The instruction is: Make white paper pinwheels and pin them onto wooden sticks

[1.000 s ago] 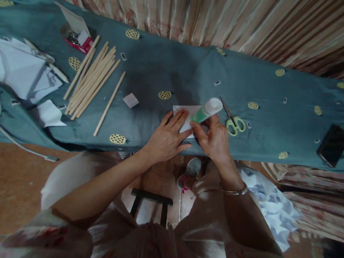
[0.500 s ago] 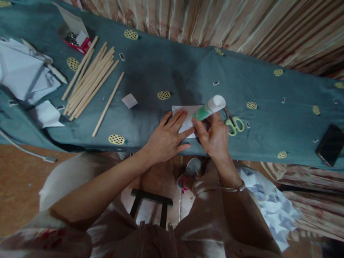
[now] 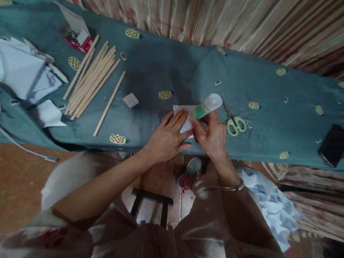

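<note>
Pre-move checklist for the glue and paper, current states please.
1. Left hand lies flat on the white paper, pinning it to the cloth: ok.
2. Right hand has its grip closed on the glue tube: ok.
3. Tube tilted, white broad end up and away, the other end down toward the paper: ok.
4. Nozzle touching the paper: cannot tell, the fingers hide it.
5. Scissors lie right beside the right hand, close to its path: not ok.
6. Wooden sticks and the small paper square lie apart to the left: ok.
</note>
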The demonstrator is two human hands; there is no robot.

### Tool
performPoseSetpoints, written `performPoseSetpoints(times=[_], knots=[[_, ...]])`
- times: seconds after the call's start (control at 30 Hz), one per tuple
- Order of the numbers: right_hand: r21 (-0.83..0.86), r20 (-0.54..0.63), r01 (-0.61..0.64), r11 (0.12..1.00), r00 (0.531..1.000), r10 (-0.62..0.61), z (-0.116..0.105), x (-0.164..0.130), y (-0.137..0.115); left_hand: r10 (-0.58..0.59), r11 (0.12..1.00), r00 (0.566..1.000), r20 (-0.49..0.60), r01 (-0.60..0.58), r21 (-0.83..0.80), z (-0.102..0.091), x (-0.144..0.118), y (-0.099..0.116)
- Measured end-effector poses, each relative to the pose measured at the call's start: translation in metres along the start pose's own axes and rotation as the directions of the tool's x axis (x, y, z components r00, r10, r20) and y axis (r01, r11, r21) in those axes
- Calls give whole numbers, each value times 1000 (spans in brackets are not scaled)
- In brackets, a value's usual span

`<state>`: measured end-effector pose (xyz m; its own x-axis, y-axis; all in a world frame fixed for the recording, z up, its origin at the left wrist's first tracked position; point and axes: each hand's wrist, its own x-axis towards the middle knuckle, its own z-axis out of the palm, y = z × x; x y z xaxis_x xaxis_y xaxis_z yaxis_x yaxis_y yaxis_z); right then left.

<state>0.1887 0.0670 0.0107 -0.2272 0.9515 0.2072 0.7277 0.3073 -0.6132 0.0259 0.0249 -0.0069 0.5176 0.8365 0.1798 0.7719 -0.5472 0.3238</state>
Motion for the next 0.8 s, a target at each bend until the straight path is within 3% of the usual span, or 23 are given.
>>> performPoseSetpoints(times=[0.8], knots=[[-27,22,16,999,1000,-16,-4,-13,4,15,1000,1000,9,-15,-4,-1,0,-2]])
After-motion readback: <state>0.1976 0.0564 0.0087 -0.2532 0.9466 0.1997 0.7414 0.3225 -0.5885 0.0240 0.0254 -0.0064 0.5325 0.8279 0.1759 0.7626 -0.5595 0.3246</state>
